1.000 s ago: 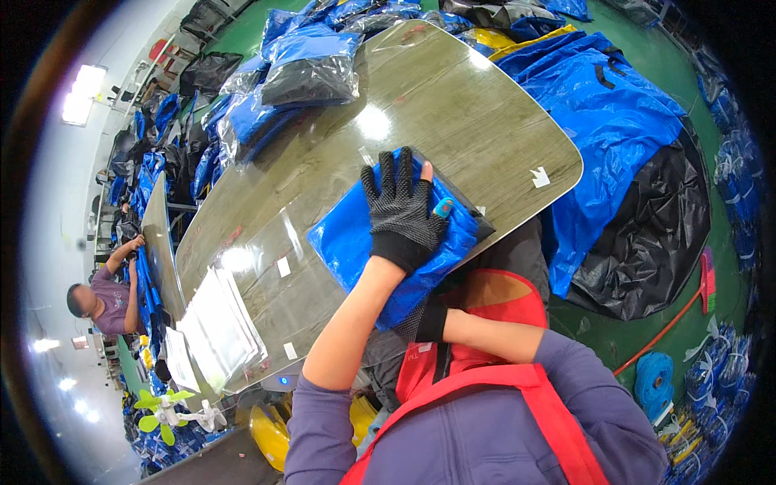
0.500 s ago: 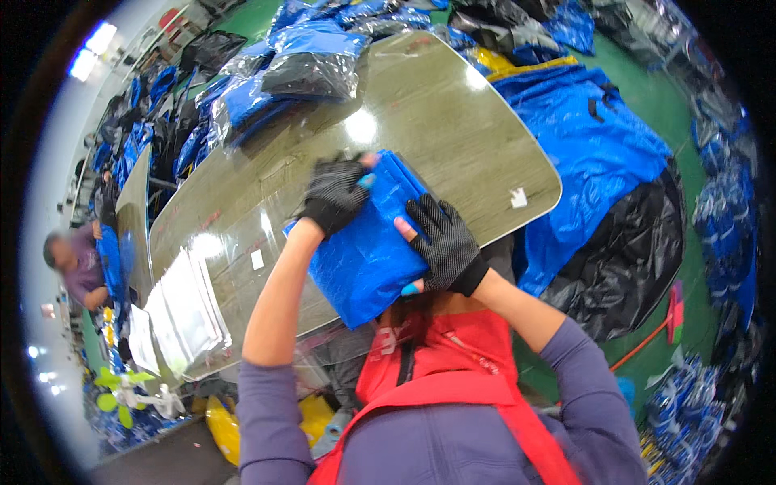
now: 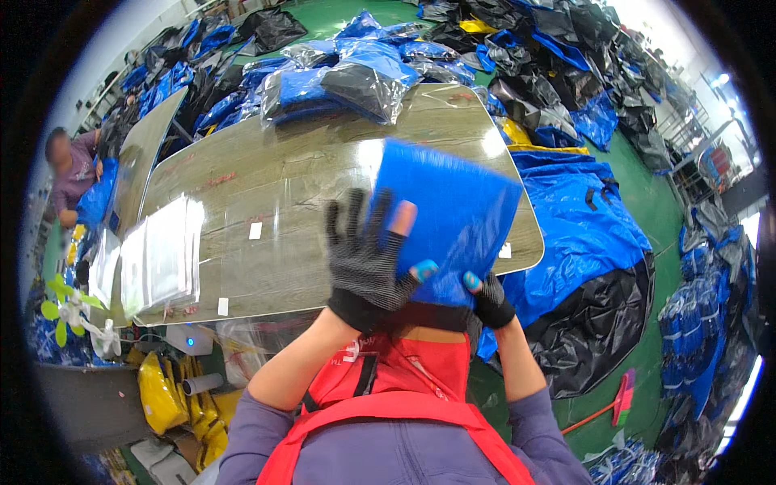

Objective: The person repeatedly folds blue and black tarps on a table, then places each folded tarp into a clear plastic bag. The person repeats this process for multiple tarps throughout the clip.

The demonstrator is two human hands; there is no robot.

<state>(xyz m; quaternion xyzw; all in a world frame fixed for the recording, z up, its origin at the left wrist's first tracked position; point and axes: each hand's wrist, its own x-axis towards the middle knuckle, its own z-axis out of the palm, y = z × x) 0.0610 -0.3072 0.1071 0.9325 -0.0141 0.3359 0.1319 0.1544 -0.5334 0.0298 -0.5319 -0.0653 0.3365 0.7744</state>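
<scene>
Both gloved hands, left hand (image 3: 368, 259) and right hand (image 3: 487, 297), hold folded blue sheet (image 3: 449, 218) above table (image 3: 267, 194).

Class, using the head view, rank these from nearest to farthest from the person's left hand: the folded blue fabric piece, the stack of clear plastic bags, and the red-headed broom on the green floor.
1. Folded blue fabric piece: touching the left hand, just to its right.
2. Stack of clear plastic bags: to its left, at the table's edge.
3. Red-headed broom: on the floor, far lower right.
</scene>
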